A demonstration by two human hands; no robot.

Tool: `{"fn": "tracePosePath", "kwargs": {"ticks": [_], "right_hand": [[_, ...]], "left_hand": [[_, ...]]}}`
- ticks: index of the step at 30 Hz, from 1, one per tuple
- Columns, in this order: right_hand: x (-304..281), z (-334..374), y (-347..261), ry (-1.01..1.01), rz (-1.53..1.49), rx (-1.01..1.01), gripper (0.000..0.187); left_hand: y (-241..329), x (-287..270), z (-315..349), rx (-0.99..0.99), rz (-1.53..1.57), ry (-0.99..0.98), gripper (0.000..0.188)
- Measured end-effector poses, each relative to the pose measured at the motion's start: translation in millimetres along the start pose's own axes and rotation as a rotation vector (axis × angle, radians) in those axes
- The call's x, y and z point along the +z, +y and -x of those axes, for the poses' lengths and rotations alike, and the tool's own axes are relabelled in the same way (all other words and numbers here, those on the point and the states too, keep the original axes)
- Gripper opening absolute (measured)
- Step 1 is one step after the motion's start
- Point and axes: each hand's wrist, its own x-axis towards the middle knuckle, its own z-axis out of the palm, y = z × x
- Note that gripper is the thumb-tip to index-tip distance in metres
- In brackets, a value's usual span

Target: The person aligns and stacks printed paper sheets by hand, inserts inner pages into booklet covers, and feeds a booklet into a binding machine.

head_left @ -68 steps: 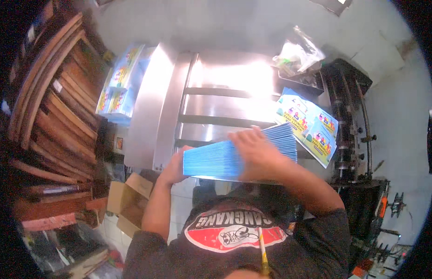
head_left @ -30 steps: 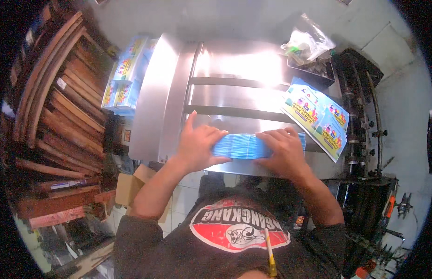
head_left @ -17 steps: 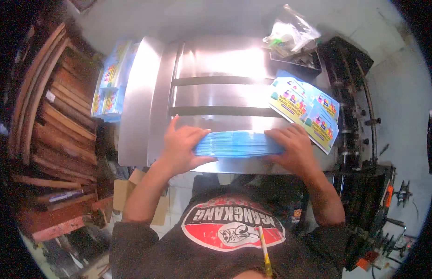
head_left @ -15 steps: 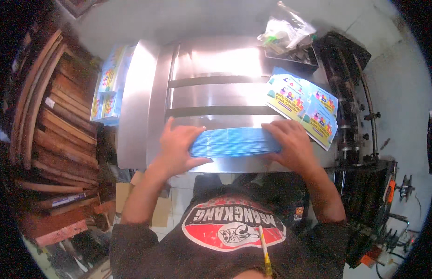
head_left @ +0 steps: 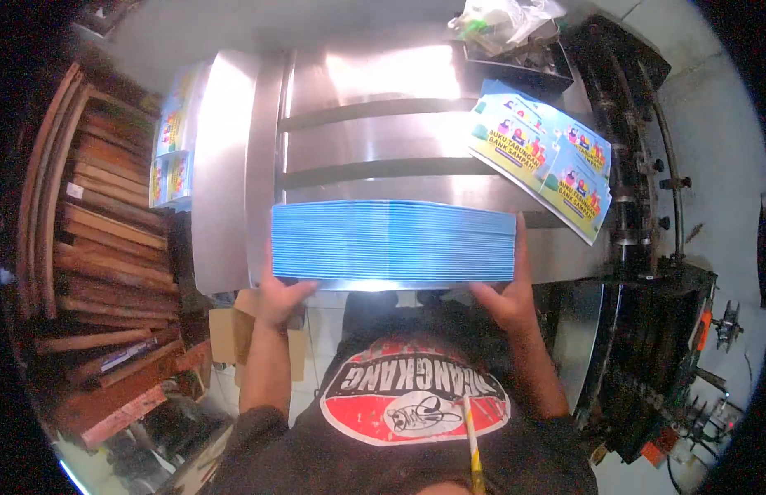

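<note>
A thick stack of blue booklets (head_left: 391,239) is held between my two hands, its layered long edges facing me, over the near part of the metal table. My left hand (head_left: 282,297) presses against its left end, thumb along the lower corner. At the opposite end my right hand (head_left: 508,304) grips in the same way, thumb under the lower right corner. Most of the fingers are hidden behind the stack. Whether its underside touches the table I cannot tell.
Colourful printed covers (head_left: 541,157) lie spread on the right of the metal table (head_left: 383,148). More printed stacks (head_left: 175,136) sit at the left. A black box (head_left: 523,66) with plastic bags stands at the back right. Wooden boards (head_left: 119,198) fill the far left; black machinery (head_left: 639,165) flanks the right.
The stack now shows wider and taller, its layers more even. My hands have moved apart to its two ends, and lower. The view has shifted slightly.
</note>
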Motion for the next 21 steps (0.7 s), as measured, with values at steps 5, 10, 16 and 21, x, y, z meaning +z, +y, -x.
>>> {"fn": "tracePosePath", "kwargs": {"ticks": [5,10,16,21], "right_hand": [[6,-2,-2,-0.007,-0.119,-0.021,0.114],[2,5,7,-0.050,0.050,-0.099,0.114],[-12,22,37,-0.049,0.545,0.003,0.104],[-6,21,39,0.054,0.555,-0.201,0.091]], "left_hand": [[8,6,-2,0.007,0.040,0.011,0.110],[-1,-4,1,-0.018,0.031,-0.019,0.110],[3,-5,19,-0.063,-0.141,-0.013,0.110],[-5,-6,18,0.128,-0.333,0.014,0.108]]}}
